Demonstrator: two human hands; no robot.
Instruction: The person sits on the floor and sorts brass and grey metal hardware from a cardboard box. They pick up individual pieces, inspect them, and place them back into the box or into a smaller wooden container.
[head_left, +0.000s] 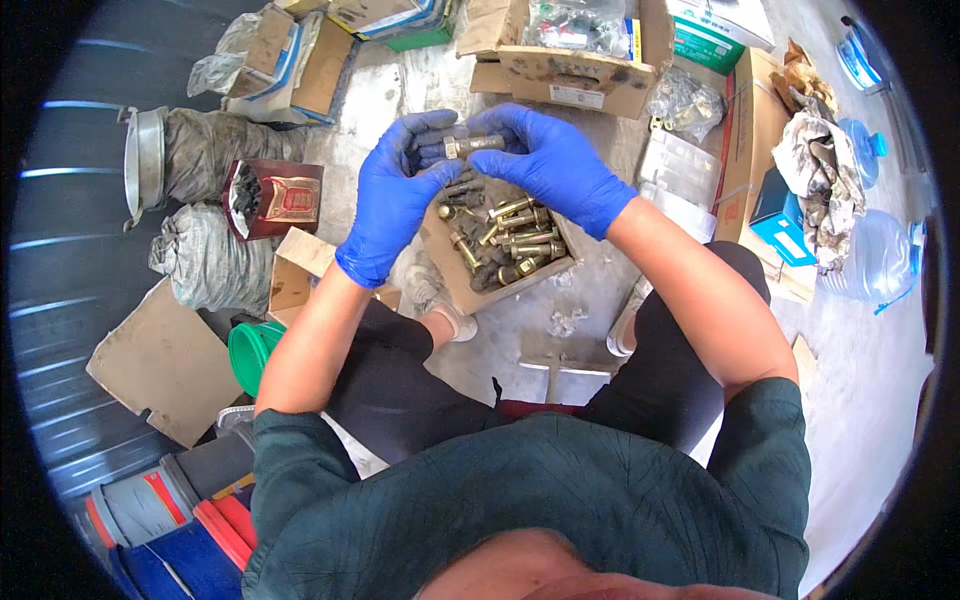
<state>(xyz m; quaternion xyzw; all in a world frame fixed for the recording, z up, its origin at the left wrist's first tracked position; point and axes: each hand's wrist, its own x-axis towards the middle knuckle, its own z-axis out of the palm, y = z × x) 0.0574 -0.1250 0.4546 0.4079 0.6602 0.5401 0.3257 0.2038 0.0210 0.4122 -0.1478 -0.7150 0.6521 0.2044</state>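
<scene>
Both my hands wear blue gloves and meet in front of me, above a low cardboard box. Between their fingers lies a metal bolt [474, 146], held roughly level with its head end toward the left. My left hand [388, 195] curls its fingers around the head end. From the other side, my right hand [560, 160] closes thumb and fingers on the shank end. Beneath them the open cardboard box [447, 262] contains several brass-coloured bolts [515, 238] with nuts, jumbled together with dark, greasy pieces. My fingers partly cover the held bolt and the box's far side.
A larger cardboard box [560, 78] with bagged parts stands beyond my hands. At left are a dark red box [291, 200], a stuffed woven sack [215, 255] and a green bucket [252, 352]. Clear plastic cases [682, 168], a stained rag [820, 175] and a water jug [875, 262] sit right.
</scene>
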